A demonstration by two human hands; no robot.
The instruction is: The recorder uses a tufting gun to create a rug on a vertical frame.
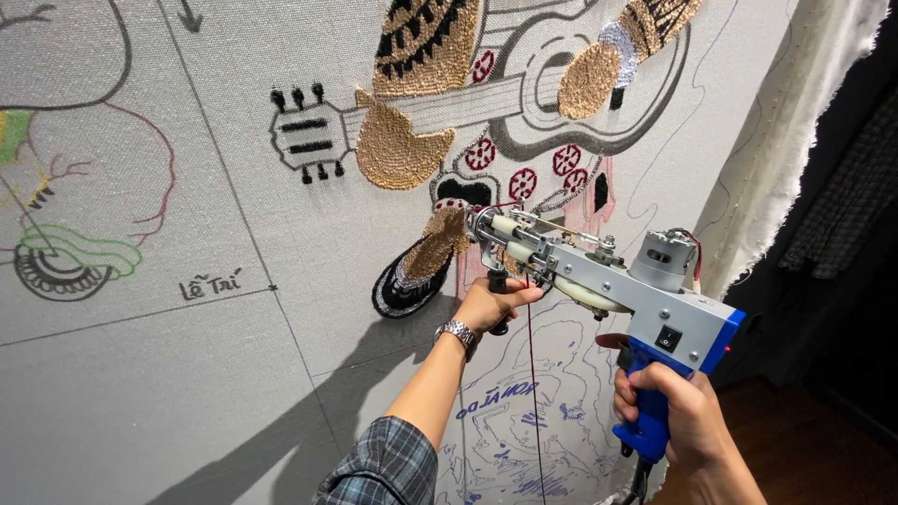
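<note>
Stretched upright, pale grey tufting cloth (187,374) bearing a tufted guitar design (440,93) in gold, black and red, blue line sketches (524,440) lower down, frayed right edge (795,122).

one tufting gun (599,271), one cloth (234,187), two hands (580,355), one wristwatch (457,333)

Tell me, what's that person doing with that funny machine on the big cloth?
A person is holding a tufting gun against a big grey cloth stretched upright. The right hand grips the blue handle at the back, and the left hand holds the black front grip. The gun's tip presses on the cloth beside gold yarn patches of a guitar picture. A thin red yarn hangs down from the gun. Much of the drawing is only outlines, not yet filled.
</note>
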